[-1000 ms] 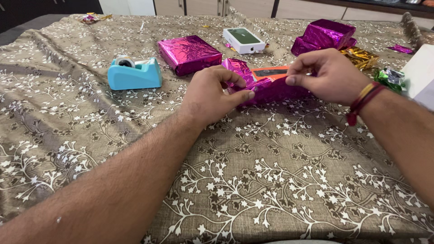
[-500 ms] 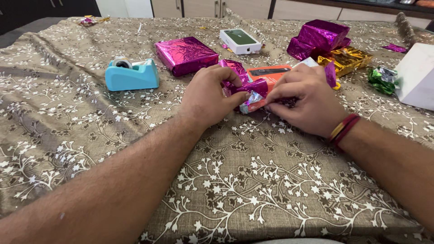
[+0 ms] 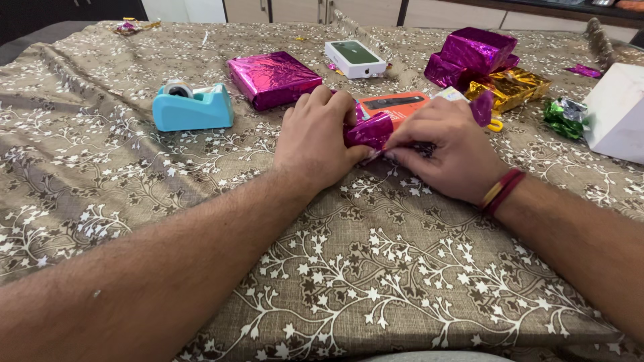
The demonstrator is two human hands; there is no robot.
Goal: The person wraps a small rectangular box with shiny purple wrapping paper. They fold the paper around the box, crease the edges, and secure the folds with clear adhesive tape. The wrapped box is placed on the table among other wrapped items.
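Observation:
An orange box (image 3: pixel 394 107) lies on the patterned tablecloth (image 3: pixel 376 268), partly covered by shiny magenta wrapping foil (image 3: pixel 369 131). My left hand (image 3: pixel 315 141) presses down on the left end of the box and pins the foil there. My right hand (image 3: pixel 446 149) lies over the box's near right side and pinches the foil's edge beside my left thumb. Another flap of the foil (image 3: pixel 481 107) sticks up behind my right hand. Most of the box's near side is hidden by both hands.
A light blue tape dispenser (image 3: pixel 191 107) stands to the left. Behind are a magenta wrapped box (image 3: pixel 274 79), a white box with a green picture (image 3: pixel 355 59), stacked magenta parcels (image 3: pixel 476 55), a gold parcel (image 3: pixel 513 86), crumpled green foil (image 3: pixel 567 117) and a white box (image 3: pixel 617 110).
My right hand came down from above the box and folded the foil onto its near side. My left hand flattened over the box's left end. The foil now lies tighter on the box.

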